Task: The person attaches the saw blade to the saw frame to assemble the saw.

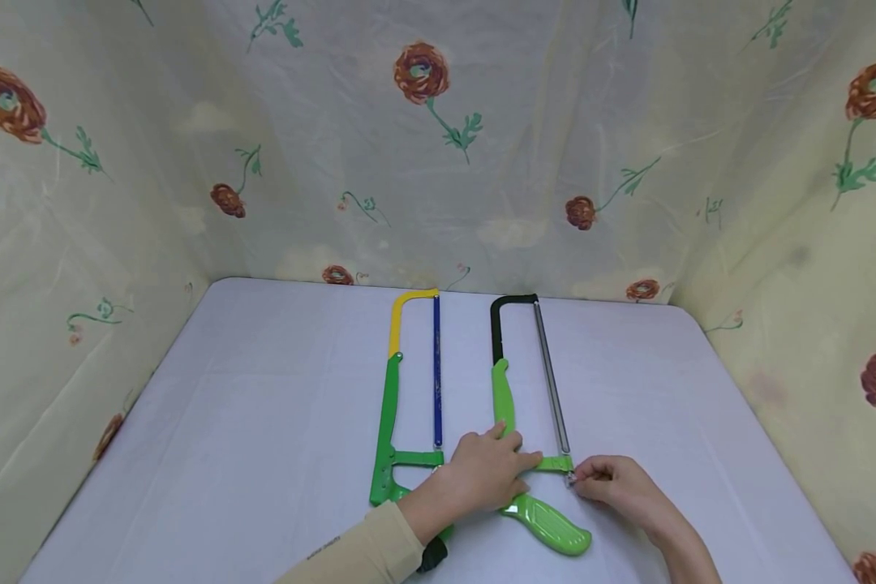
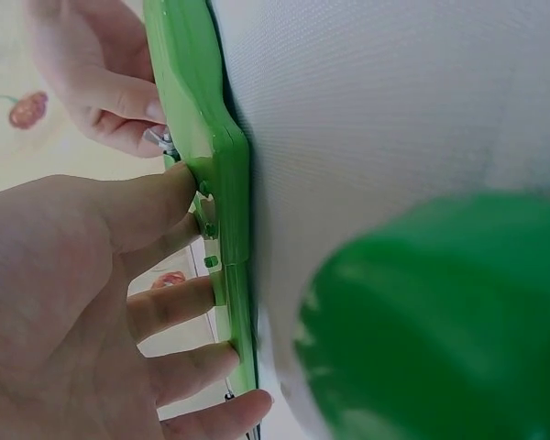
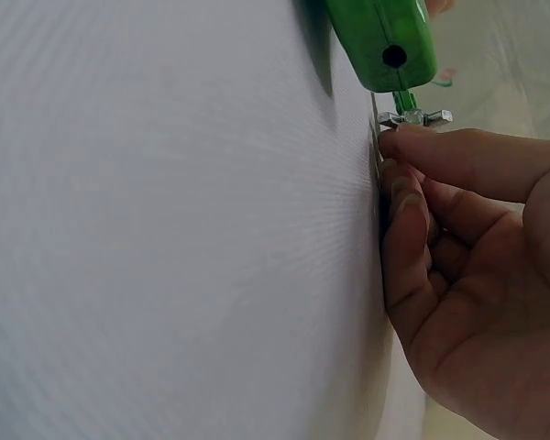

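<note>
Table (image 1: 263, 422) pale, bearing hacksaws (image 1: 504, 396); flowered sheeting (image 1: 321, 122) behind, both sides.

Light-green saw (image 1: 503, 397) partly under left fingers (image 1: 526, 462), sleeve (image 1: 361, 556) cut off below, blurred green shape (image 2: 431, 321)

Looks like a makeshift curtained booth (image 1: 796, 178), with floral-printed drapes (image 1: 511, 162) close on three sides of a pale, cloth-covered surface (image 1: 263, 422). Holds, as a workshop might, a yellow-and-green hacksaw (image 1: 388, 410) and a black-and-green hacksaw (image 1: 552, 524); impossible to tell whether inside a home, lab or workshop.
</note>
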`<state>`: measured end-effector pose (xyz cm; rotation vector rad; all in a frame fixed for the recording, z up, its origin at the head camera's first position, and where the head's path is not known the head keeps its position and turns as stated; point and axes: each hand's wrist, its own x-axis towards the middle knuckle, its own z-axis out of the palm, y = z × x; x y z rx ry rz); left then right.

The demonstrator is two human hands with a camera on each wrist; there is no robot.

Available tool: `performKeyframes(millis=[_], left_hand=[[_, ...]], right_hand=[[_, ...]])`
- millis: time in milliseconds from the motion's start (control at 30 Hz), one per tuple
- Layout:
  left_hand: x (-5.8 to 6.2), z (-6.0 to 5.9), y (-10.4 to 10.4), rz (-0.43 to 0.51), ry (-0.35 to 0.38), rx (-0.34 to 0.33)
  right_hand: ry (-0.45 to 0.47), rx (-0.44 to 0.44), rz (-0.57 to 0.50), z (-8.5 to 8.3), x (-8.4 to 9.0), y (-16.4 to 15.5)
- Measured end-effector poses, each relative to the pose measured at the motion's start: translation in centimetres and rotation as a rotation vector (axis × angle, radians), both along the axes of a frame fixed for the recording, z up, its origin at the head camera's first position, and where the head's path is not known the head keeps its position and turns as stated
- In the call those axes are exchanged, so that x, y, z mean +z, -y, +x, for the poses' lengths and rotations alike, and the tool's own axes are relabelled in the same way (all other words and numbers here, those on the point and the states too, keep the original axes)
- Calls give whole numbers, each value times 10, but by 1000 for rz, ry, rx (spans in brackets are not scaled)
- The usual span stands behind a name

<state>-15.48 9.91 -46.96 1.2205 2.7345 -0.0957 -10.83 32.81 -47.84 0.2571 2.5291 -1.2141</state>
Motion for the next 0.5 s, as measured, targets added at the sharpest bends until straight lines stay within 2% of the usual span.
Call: performKeyframes(millis=[233,500], left_hand=[[0,0,0,-3,-12,-1],[0,0,1,2,-14,-7]], right_hand=[[31,12,14,-2,0,0],[66,-18,48,-3,1,2]])
